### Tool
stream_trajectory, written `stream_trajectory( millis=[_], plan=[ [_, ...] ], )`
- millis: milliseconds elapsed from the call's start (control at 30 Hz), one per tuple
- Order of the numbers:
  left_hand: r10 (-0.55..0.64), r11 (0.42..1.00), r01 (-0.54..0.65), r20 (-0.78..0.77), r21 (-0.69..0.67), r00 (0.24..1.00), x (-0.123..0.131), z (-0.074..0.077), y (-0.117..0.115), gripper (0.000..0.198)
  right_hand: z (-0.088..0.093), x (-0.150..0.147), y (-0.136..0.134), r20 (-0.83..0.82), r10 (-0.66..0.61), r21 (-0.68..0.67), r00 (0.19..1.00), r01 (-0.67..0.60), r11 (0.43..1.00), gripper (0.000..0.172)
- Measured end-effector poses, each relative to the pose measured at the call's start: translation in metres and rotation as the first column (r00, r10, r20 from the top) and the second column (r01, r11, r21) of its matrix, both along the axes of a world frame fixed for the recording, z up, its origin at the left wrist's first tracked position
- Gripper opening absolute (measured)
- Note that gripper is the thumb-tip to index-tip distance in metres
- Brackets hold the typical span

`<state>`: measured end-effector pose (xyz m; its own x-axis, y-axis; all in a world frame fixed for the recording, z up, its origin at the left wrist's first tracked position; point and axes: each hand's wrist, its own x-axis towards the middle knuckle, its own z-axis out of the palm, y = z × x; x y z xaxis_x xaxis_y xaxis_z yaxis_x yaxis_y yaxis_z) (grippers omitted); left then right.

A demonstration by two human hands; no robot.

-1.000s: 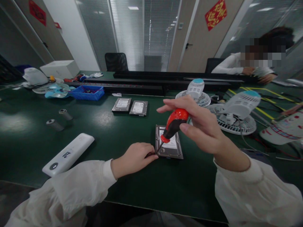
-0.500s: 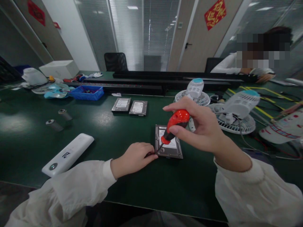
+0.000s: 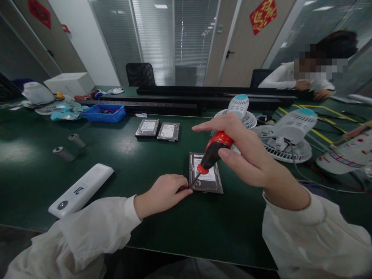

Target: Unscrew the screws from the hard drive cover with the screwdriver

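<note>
A hard drive [image 3: 213,186] lies label up on the green table in front of me. My right hand [image 3: 242,153] holds a red and black screwdriver [image 3: 212,155] by its handle, thumb and fingers around it, index finger stretched out. The screwdriver leans, its tip at the drive's near left corner. There my left hand [image 3: 164,193] rests with thumb and fingers pinched together at the tip and the drive's edge; what lies between them is hidden. Two more hard drives, one [image 3: 147,128] beside another [image 3: 168,131], lie farther back.
Left of me are a white device marked 21 [image 3: 81,190] and two metal cylinders [image 3: 64,154]. A blue tray [image 3: 106,113] with small parts stands farther back. White fans [image 3: 290,135] are on the right. A person [image 3: 322,66] sits across the table beyond long black bars [image 3: 217,93].
The screwdriver handle has turned in my right hand, showing more black now, and my fingers have shifted on it. My left hand stays at the drive's corner. The view has shifted slightly.
</note>
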<state>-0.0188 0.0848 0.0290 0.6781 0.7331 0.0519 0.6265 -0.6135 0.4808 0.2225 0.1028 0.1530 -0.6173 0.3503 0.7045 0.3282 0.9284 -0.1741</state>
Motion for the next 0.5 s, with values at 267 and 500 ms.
stream_trajectory(
  millis=[267, 500],
  plan=[
    [-0.008, 1.000, 0.008, -0.012, 0.007, 1.000, 0.0015, -0.0002, 0.0000, 0.019, -0.0027, -0.0012, 0.0027, -0.007, -0.067, 0.027, 0.998, 0.067, 0.997, 0.033],
    [-0.009, 1.000, 0.009, 0.001, 0.009, 1.000, -0.0001, -0.0022, -0.0003, 0.021, -0.0047, -0.0004, 0.0039, -0.019, 0.038, -0.011, 0.999, -0.039, 0.999, 0.040]
  ],
)
